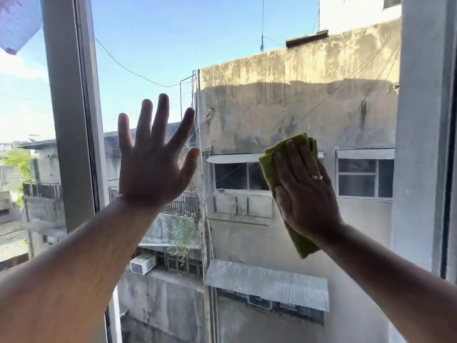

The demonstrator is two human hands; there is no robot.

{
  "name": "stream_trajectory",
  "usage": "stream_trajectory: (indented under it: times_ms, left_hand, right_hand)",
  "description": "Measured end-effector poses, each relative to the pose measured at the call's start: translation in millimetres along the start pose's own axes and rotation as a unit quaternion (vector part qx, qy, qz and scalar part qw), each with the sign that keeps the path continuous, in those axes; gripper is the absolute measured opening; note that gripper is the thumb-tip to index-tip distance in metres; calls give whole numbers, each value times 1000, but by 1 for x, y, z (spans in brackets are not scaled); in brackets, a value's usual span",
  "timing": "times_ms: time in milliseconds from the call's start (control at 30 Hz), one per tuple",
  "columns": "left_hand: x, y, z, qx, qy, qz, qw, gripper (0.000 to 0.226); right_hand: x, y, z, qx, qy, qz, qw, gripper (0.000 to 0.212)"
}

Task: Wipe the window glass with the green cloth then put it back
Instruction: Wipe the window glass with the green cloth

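Note:
The window glass point(247, 58) fills the middle of the head view, with weathered buildings and blue sky behind it. My right hand point(305, 191) lies flat on the pane at the right and presses the folded green cloth point(268, 167) against it; the cloth shows above the fingers and hangs below the wrist. My left hand point(154, 159) rests on the glass left of centre, fingers spread wide and holding nothing. Most of the cloth is hidden under my right palm.
A grey vertical window frame point(71, 120) stands just left of my left hand. Another frame upright point(425, 144) runs down the right edge, close to my right hand. A bluish cloth-like thing point(17, 23) shows in the top left corner.

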State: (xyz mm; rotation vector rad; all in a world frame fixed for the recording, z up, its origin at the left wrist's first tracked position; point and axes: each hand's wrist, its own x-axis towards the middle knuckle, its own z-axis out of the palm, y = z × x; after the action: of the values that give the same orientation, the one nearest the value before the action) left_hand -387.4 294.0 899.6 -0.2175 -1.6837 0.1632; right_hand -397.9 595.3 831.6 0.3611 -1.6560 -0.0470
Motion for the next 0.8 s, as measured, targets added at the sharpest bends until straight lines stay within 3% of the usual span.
stream_trajectory:
  times_ms: [67,167,233,267,333,400,467,533,600,667,700,767,800]
  left_hand:
    - [-2,-1,1,4,4,-3,1000,65]
    - [-1,-2,-1,15,3,2,1000,65]
    - [-1,-1,-2,13,-4,-1,1000,65]
    - [-1,-1,-3,15,-7,-4,1000,66]
    - [0,0,-4,14,-17,-5,1000,66]
    - [2,0,-6,11,-27,-6,1000,67]
    - [2,2,-8,10,-34,-4,999,68]
    - [3,-1,-11,0,-25,8,1000,70]
    - [10,-13,-16,-7,1,11,1000,71]
    - [19,-30,-19,0,11,-13,1000,71]
    - [21,-37,-20,0,-1,-23,1000,72]
    - [20,-42,-18,1,-15,-28,999,72]
    - [20,-42,-16,1,-10,-27,1000,70]
  right_hand:
    - [-6,-37,10,26,2,0,1000,58]
    - [-30,-56,16,31,-56,-230,971,54]
    - [-16,-25,7,9,-65,-316,946,49]
    - [-3,-6,4,5,-46,-287,957,47]
    - [29,32,-7,11,2,-102,995,49]
    - [54,48,-18,26,21,51,998,51]
    - [62,25,-17,58,36,99,993,52]
    - [51,-22,-8,94,30,40,994,58]
    - [21,-73,4,105,-23,-127,986,65]
    - [-9,-106,10,66,-86,-297,949,64]
    - [-15,-108,12,51,-104,-339,934,62]
    - [-6,-95,14,41,-83,-342,935,58]
    - [5,-87,13,43,-53,-302,951,56]
